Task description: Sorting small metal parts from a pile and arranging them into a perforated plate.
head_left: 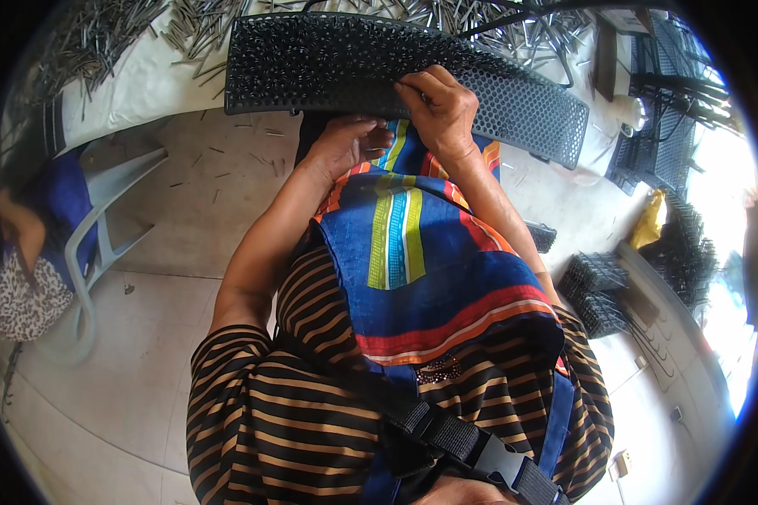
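A long black perforated tray (526, 120) lies across the front of me, its surface full of small round holes. Dark, shiny small pieces (312, 61) crowd its left and upper part, while bare holes show at the lower right. Over the tray's front half, my right hand (442, 114) is closed in a pinch, thumb against forefinger; anything between them is too small to make out. Just below the front edge is my left hand (349, 145), palm partly turned up and fingers curled in. What it holds, if anything, is hidden.
Thin metal rods (97, 42) lie heaped on the white table (130, 101) behind the tray. At left another person (34, 269) is near a pale plastic chair (84, 252). Black wire racks (594, 286) and a yellow bag-like thing (648, 220) stand at right. Loose rods litter the floor.
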### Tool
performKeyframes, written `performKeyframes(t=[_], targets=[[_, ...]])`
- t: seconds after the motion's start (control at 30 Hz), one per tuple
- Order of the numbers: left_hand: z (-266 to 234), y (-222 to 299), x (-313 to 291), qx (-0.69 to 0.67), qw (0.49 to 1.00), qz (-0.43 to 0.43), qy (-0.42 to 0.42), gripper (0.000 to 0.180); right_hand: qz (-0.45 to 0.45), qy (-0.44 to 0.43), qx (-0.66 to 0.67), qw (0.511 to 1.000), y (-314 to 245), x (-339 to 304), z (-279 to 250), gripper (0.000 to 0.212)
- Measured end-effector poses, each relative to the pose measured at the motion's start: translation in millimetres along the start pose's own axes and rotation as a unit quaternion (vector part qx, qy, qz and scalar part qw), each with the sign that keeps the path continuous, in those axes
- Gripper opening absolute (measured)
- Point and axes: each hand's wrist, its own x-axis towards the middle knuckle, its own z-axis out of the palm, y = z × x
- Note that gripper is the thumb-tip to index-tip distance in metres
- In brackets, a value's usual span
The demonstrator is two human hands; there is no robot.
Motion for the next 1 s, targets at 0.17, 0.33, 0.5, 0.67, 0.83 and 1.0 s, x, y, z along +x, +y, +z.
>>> performKeyframes(t=[0.17,0.33,0.5,0.67,0.83,1.0], targets=[[-4,-11,2,-0.005,0.999,0.037,-0.002,0.025,-0.026,0.011,0.013,1.0,-1,-2,-3,0.007],[24,5,-19,0.126,0.992,0.021,-0.007,0.024,-0.066,-0.05,0.027,0.996,13,-23,-12,0.008],[98,69,-100,0.178,0.967,0.113,-0.144,0.026,-0.167,-0.097,0.006,0.981,16,-49,-24,0.009],[129,152,-120,0.186,0.932,0.308,-0.04,0.017,-0.16,-0.092,0.052,0.981,23,-52,-19,0.01],[123,211,-82,0.282,0.847,0.429,0.14,0.021,-0.103,-0.101,0.132,0.981,20,-43,-27,0.013],[26,278,-25,0.637,0.529,0.405,0.389,0.065,-0.12,-0.096,0.126,0.98,27,-46,-24,0.013]])
